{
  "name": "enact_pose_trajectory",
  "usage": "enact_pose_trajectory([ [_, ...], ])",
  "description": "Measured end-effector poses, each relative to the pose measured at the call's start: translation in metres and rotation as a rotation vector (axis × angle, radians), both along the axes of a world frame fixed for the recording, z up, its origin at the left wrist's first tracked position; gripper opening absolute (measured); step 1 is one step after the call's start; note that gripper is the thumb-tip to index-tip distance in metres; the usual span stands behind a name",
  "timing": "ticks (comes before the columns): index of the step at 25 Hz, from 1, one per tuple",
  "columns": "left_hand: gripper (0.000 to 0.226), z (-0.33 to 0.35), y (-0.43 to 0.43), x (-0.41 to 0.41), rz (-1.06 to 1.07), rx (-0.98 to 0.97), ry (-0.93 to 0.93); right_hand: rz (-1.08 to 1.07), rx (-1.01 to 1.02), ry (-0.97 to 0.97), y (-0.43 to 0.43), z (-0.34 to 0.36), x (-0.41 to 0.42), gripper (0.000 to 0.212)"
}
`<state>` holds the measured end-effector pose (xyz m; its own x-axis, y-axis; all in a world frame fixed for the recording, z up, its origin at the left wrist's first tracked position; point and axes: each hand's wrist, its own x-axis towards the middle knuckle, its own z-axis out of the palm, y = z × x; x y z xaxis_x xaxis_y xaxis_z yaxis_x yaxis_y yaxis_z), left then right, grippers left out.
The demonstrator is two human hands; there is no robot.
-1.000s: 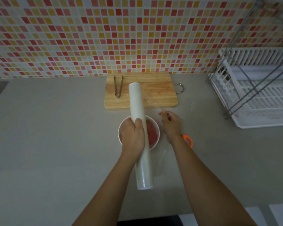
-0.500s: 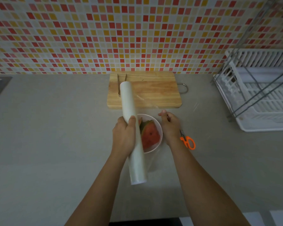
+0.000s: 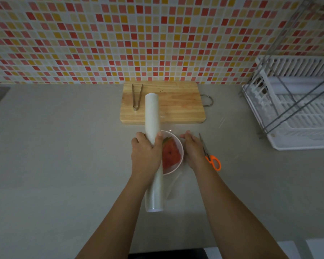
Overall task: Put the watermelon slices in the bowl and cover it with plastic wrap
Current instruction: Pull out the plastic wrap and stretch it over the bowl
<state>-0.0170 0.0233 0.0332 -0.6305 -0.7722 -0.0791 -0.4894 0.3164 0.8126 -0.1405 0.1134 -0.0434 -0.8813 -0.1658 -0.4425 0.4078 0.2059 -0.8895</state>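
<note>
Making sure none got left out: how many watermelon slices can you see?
1: a watermelon slice lies in the bowl. The left hand and the plastic wrap roll in its grip cover part of the bowl, so more may be hidden. None shows on the cutting board.

1. We see a wall mosaic of red, pink, yellow and white squares.
2. We find the counter grey-beige, the cutting board pale wood.
3. White plastic wrap roll, clear film.
4. White bowl; red watermelon, green rind.
5. Orange-handled scissors; white dish rack.
</note>
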Motion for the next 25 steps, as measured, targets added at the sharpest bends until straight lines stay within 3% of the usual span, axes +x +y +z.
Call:
enact_pose_trajectory([
  [3,0.042,-0.003,0.000,0.001,0.023,0.027,-0.007,-0.021,-0.114,-0.169,-0.010,-0.003,0.003,0.059],
  [7,0.042,-0.005,0.001,0.003,0.032,0.043,-0.011,-0.204,0.115,0.058,-0.001,0.009,-0.003,0.057],
  [12,0.044,-0.001,-0.001,0.002,0.044,0.049,0.001,-0.214,0.272,0.207,0.016,0.032,0.048,0.063],
  [14,0.043,-0.001,-0.002,0.002,0.042,0.048,0.007,-0.116,0.233,0.141,0.019,0.031,0.093,0.066],
  [17,0.046,-0.001,0.000,0.001,0.032,0.021,0.024,-0.047,0.130,-0.029,0.021,0.030,0.138,0.064],
  [21,0.049,-0.002,0.006,0.001,0.017,-0.033,0.045,-0.144,0.192,0.187,0.013,0.037,0.148,0.047],
  [25,0.049,-0.002,0.006,0.004,-0.006,-0.068,0.047,-0.202,0.205,0.285,0.011,0.036,0.146,0.035],
])
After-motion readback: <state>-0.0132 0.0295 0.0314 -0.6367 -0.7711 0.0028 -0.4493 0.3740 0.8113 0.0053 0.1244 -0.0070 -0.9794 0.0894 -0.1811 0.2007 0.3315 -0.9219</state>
